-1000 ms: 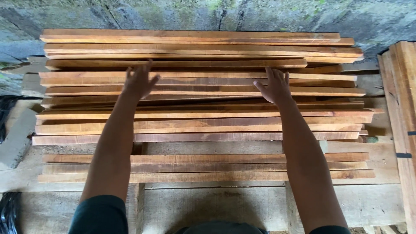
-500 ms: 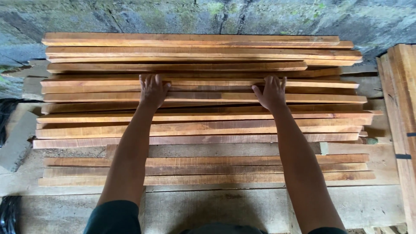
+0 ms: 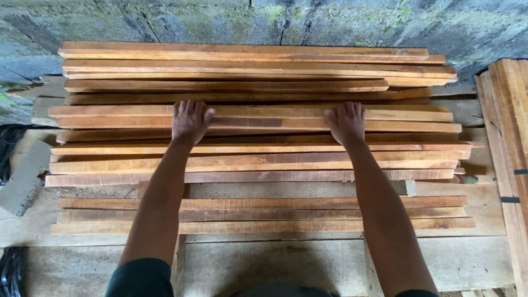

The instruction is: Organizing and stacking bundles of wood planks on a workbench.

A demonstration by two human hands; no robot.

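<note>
A pile of long reddish-brown wooden planks [image 3: 258,69] lies crosswise in front of me on a pale wooden platform [image 3: 308,264]. Both my arms reach out over the nearer planks. My left hand [image 3: 188,122] and my right hand [image 3: 346,124] lie palm down on the same plank [image 3: 264,116] in the middle of the pile, about a shoulder's width apart. The fingers of each hand reach over the plank's far edge and the thumbs point inward along its top.
A mossy grey block wall [image 3: 231,22] stands right behind the pile. More planks [image 3: 509,126] lie lengthwise at the right edge. A grey block [image 3: 25,176] and black cable [image 3: 11,143] sit at the left. Three planks [image 3: 258,213] lie nearest me.
My hands, raised with splayed fingers a second ago, have come down a little toward me and settled on the middle plank. The left hand has shifted slightly right.
</note>
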